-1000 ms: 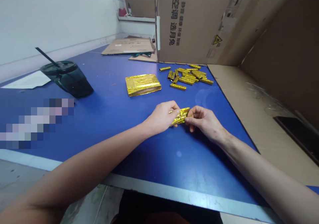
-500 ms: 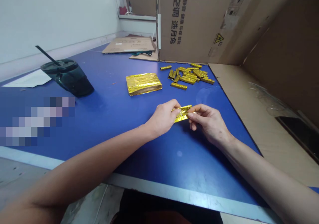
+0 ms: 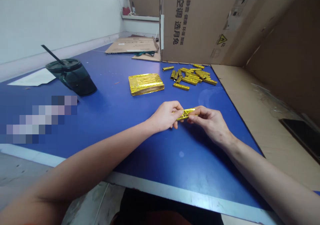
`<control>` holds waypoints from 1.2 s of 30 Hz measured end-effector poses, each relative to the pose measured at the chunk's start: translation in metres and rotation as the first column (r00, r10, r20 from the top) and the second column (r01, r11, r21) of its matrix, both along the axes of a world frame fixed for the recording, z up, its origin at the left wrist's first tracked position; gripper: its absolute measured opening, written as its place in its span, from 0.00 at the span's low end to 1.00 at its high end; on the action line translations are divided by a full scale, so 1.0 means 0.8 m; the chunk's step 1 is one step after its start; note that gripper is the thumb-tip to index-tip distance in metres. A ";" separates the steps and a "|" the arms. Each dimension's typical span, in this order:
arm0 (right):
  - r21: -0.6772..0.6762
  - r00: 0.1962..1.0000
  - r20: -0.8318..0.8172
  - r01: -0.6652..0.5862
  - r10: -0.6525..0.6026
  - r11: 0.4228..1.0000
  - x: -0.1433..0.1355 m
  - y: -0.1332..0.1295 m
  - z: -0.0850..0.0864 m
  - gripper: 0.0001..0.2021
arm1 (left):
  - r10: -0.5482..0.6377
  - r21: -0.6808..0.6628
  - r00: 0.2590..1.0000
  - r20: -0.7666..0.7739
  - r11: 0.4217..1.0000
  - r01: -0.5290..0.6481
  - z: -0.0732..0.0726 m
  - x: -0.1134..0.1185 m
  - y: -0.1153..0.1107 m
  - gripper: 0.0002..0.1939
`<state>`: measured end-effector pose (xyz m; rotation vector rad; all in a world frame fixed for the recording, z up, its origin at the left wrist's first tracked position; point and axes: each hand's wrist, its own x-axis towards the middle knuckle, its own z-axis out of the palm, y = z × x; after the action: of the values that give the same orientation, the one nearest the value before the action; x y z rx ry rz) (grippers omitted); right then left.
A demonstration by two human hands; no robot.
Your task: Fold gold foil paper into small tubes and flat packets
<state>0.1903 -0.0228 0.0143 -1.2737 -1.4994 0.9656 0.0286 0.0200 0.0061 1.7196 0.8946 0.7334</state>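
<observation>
Between both hands, just above the blue table (image 3: 155, 155), is a folded strip of gold foil paper (image 3: 186, 113). My left hand (image 3: 168, 116) pinches its left end, thumb on top. My right hand (image 3: 207, 120) grips the right end between thumb and fingers. Part of the strip is hidden by the fingers. Beyond my left hand lies a flat stack of gold foil paper (image 3: 146, 84). Several narrow folded gold foil pieces (image 3: 191, 80) lie in a loose pile farther back, to the right of the stack.
A dark tumbler with a straw (image 3: 75, 78) stands at the left by a white sheet (image 3: 32, 78). A large cardboard box (image 3: 200, 28) rises behind the pile. Flat cardboard (image 3: 132, 45) lies at the back, and a dark flat object (image 3: 300, 135) at the right.
The gold foil paper in my hands has become narrower, its edges folded inward. My fingers have shifted slightly along it. The whole view has moved a little.
</observation>
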 end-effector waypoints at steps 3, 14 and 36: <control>-0.074 0.997 -0.068 0.016 -0.021 0.997 -0.002 0.000 -0.005 0.07 | 0.030 0.104 0.998 -0.063 0.994 -0.023 -0.003 0.000 -0.004 0.05; -0.078 0.974 -0.215 0.062 -0.078 0.995 -0.009 0.000 -0.012 0.13 | 0.082 0.267 0.988 -0.130 0.963 -0.045 0.003 0.002 -0.018 0.07; -0.202 0.972 -0.235 -0.022 -0.027 0.979 -0.008 -0.001 -0.001 0.11 | 0.056 0.181 0.987 -0.151 0.983 -0.028 0.011 0.000 -0.017 0.04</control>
<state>0.1838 -0.0237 0.0136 -1.2519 -1.2381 1.2491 0.0284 0.0063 0.0151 1.9428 0.9997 0.7334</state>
